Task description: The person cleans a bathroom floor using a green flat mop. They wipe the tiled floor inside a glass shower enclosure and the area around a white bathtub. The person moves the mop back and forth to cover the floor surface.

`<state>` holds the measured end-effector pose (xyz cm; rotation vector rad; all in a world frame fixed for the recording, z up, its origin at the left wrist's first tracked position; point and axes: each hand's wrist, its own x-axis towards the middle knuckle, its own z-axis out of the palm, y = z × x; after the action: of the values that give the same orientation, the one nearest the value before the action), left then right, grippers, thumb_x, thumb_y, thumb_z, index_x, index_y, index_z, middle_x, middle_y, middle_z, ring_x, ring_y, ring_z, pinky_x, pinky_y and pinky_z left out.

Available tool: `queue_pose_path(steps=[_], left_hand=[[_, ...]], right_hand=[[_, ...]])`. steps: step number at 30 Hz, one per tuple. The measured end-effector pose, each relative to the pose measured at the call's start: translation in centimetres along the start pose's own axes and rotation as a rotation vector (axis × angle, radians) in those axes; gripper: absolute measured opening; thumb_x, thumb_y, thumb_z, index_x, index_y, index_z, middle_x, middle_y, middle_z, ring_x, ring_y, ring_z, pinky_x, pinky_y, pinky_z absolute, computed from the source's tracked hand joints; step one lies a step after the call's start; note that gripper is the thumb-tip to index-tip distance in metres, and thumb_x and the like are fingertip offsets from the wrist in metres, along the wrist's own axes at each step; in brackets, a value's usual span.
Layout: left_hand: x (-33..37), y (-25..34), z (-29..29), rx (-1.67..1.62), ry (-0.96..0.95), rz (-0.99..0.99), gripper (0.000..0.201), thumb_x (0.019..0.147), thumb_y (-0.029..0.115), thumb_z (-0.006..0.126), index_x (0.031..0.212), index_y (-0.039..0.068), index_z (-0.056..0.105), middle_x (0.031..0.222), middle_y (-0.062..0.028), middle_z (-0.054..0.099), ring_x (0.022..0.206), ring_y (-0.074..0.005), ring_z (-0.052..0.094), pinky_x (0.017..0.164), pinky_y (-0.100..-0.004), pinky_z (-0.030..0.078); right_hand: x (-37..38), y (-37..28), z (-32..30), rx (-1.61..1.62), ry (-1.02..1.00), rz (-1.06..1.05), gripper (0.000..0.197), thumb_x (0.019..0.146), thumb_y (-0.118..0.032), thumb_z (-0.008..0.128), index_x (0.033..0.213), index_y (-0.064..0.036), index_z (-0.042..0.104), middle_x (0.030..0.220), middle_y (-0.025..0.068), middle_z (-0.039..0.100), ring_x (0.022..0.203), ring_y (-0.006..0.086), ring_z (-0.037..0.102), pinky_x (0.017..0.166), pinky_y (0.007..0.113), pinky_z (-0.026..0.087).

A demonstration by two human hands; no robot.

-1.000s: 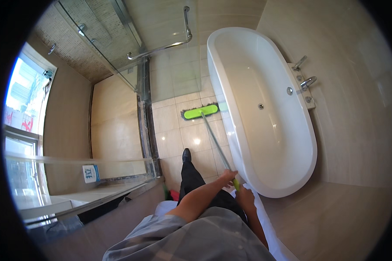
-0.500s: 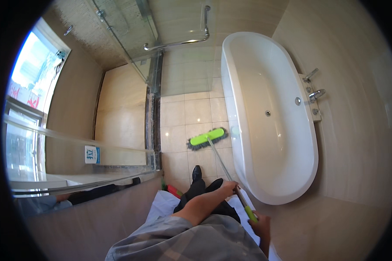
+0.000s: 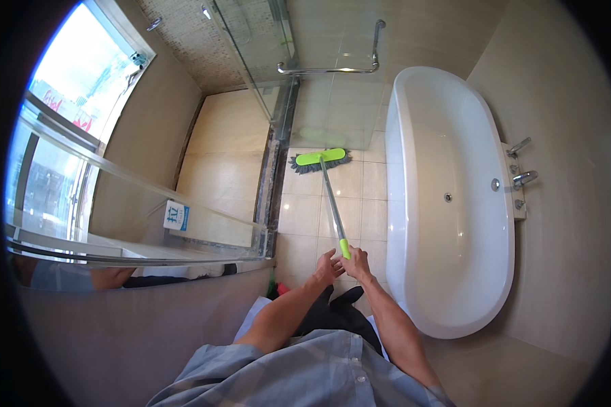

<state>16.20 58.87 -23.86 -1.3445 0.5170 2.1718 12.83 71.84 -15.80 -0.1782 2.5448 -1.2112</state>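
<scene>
A mop (image 3: 334, 205) with a long metal pole reaches out ahead of me across the tiled floor. Its lime-green head (image 3: 321, 157), fringed with dark grey strands, lies flat on the tiles just short of the glass panel. My right hand (image 3: 357, 264) is closed around the lower part of the green grip (image 3: 345, 249) at the pole's near end. Beside that grip, my left hand (image 3: 328, 267) has its fingers apart and holds nothing. Part of the grip is hidden inside my right hand.
A white bathtub (image 3: 400, 224) flanks the floor on the right, with chrome taps (image 3: 523, 178) on its far side. To the left, a dark raised sill (image 3: 273, 180) and glass door (image 3: 142, 197) bound a shower area. A chrome bar (image 3: 329, 70) crosses the glass ahead.
The mop head has moved farther away from me along the floor. My left hand has come off the pole, and both hands are now together near the grip. The view has shifted left.
</scene>
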Motion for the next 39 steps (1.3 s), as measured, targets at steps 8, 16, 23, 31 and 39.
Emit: queue_pose_path(steps=[8, 16, 23, 31, 39], left_hand=[[-0.7, -3.3, -1.0, 0.167, 0.165, -0.068, 0.037, 0.093, 0.041, 0.051, 0.107, 0.007, 0.055, 0.101, -0.0119, 0.065, 0.094, -0.0296, 0.062, 0.084, -0.0433, 0.050], [-1.2, -9.1, 1.6, 0.464, 0.190, -0.183, 0.035, 0.091, 0.037, 0.057, 0.109, 0.008, 0.048, 0.090, -0.0123, 0.061, 0.076, -0.0305, 0.063, 0.067, -0.0486, 0.054], [2.1, -15.6, 3.0, 0.351, 0.230, -0.325, 0.028, 0.089, 0.023, 0.061, 0.108, 0.006, 0.049, 0.093, -0.0156, 0.058, 0.079, -0.0329, 0.065, 0.070, -0.0527, 0.056], [4.3, -15.4, 2.0, 0.110, 0.285, -0.251, 0.008, 0.087, 0.007, 0.055, 0.094, 0.005, 0.054, 0.077, -0.0160, 0.062, 0.067, -0.0328, 0.066, 0.064, -0.0519, 0.057], [4.6, -13.4, -0.8, 0.296, 0.295, -0.267, 0.017, 0.093, 0.020, 0.054, 0.091, 0.003, 0.053, 0.081, -0.0138, 0.059, 0.074, -0.0324, 0.064, 0.069, -0.0532, 0.056]], right_hand=[[-8.2, 0.6, -1.9, -0.280, -0.260, 0.008, 0.029, 0.074, -0.011, 0.059, 0.100, 0.0008, 0.059, 0.082, 0.0278, 0.065, 0.079, 0.0443, 0.064, 0.074, 0.053, 0.053], [-18.2, -4.8, -12.5, -0.580, -0.323, 0.154, 0.043, 0.070, -0.012, 0.062, 0.113, -0.0116, 0.061, 0.078, 0.0193, 0.067, 0.075, 0.0402, 0.065, 0.071, 0.050, 0.053], [-22.6, -9.4, -22.6, -0.645, -0.227, 0.211, 0.040, 0.068, -0.011, 0.063, 0.107, -0.0152, 0.069, 0.074, 0.0168, 0.067, 0.071, 0.0365, 0.066, 0.067, 0.048, 0.052], [-20.7, -4.1, -22.5, -0.433, -0.201, 0.049, 0.040, 0.067, -0.009, 0.063, 0.105, -0.0155, 0.072, 0.078, 0.0177, 0.067, 0.070, 0.0371, 0.064, 0.070, 0.046, 0.052], [-19.9, -1.2, -20.1, -0.461, -0.268, 0.163, 0.038, 0.070, -0.011, 0.062, 0.106, -0.0197, 0.072, 0.088, 0.0141, 0.068, 0.080, 0.0353, 0.065, 0.077, 0.043, 0.053]])
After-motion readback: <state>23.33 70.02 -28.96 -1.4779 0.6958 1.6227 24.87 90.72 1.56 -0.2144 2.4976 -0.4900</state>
